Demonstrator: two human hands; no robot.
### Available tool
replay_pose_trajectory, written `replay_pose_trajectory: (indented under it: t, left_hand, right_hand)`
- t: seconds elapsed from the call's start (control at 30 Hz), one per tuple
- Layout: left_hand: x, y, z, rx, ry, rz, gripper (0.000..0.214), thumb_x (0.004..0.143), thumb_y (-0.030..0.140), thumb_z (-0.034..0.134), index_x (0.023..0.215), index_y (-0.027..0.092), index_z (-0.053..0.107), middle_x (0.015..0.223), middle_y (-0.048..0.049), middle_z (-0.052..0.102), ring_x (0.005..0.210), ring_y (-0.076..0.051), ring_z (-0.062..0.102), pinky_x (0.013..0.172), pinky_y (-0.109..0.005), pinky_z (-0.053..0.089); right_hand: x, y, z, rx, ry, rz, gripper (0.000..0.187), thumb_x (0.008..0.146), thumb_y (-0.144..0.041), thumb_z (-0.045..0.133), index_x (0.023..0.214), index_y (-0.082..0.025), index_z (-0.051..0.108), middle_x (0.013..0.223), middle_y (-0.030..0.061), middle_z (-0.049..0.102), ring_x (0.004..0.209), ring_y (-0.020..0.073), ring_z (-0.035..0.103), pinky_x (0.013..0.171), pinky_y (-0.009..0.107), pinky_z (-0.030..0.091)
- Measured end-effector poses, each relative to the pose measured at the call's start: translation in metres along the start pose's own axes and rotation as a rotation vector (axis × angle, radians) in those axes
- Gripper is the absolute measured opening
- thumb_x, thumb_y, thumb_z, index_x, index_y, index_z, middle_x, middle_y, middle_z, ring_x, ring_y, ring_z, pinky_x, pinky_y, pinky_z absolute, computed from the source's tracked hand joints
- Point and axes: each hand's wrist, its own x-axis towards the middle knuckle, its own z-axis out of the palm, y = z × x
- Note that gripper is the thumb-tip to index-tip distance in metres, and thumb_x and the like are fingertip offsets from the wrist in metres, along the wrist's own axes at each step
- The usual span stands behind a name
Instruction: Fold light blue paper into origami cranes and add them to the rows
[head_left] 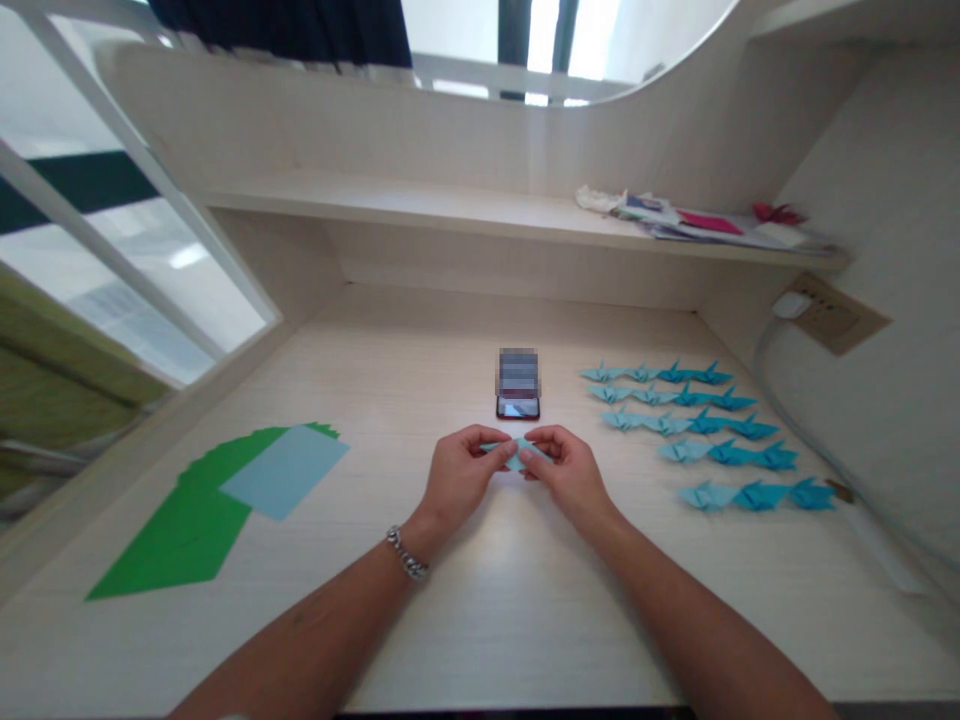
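Observation:
Between my two hands is a small piece of folded light-blue paper (pixel 517 462), partly hidden by the fingers. My left hand (pixel 466 468), with a chain bracelet (pixel 406 556) at its wrist, pinches the paper's left side between thumb and fingers. On the other side my right hand (pixel 568 470) grips it the same way, the two thumbs nearly meeting on top. Just beyond the hands a phone (pixel 517 408) lies on the pale desk. Several folded paper cranes (pixel 724 453), light to deeper blue, stand in rows to the right.
Fanned green paper sheets (pixel 176 530) lie at the left, with a light-blue sheet (pixel 289 472) on top. A cable runs from a plug (pixel 791 304) along the right wall to a white power strip (pixel 885 550). Papers (pixel 705 222) rest on the shelf (pixel 450 212) above.

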Motion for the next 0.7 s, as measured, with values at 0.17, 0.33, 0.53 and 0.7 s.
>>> replay_pose_trajectory:
  t: [0.17,0.33,0.53,0.7]
  left_hand:
    - [-0.0011,-0.0023,0.0005,-0.082,-0.069,0.003,0.024,0.066,0.027,0.076,0.081,0.011,0.067,0.071,-0.0044,0.069,0.06,-0.016,0.066,0.059,-0.027,0.056]
    - [-0.0004,-0.0016,-0.0005,-0.105,-0.097,0.042,0.026,0.064,0.023,0.077,0.085,0.01,0.067,0.076,-0.0053,0.069,0.064,-0.016,0.066,0.062,-0.029,0.057]
    - [0.0,0.0,-0.0019,-0.077,-0.104,0.057,0.025,0.068,0.025,0.074,0.089,0.011,0.07,0.082,-0.007,0.071,0.065,-0.016,0.066,0.064,-0.029,0.057]
    - [0.0009,-0.0029,-0.003,-0.061,-0.117,0.07,0.026,0.068,0.026,0.074,0.09,0.012,0.071,0.082,-0.0069,0.071,0.066,-0.016,0.066,0.064,-0.029,0.056]
  right_hand:
    - [0.0,-0.0026,-0.0017,-0.062,0.029,-0.039,0.027,0.065,-0.028,0.074,0.085,-0.015,0.063,0.072,0.0025,0.066,0.06,0.0131,0.06,0.055,0.026,0.051]
    - [0.0017,-0.0024,-0.0039,-0.046,0.076,-0.053,0.026,0.063,-0.027,0.076,0.083,-0.015,0.066,0.071,0.0022,0.067,0.058,0.0133,0.061,0.055,0.027,0.052]
    - [0.004,-0.0011,-0.0053,0.017,0.093,-0.038,0.026,0.06,-0.031,0.078,0.078,-0.015,0.068,0.07,0.003,0.069,0.056,0.0147,0.062,0.055,0.03,0.054]
    - [0.0039,-0.0023,-0.0067,-0.059,0.108,-0.066,0.024,0.06,-0.03,0.078,0.078,-0.016,0.071,0.068,0.0036,0.069,0.052,0.0149,0.062,0.052,0.028,0.052]
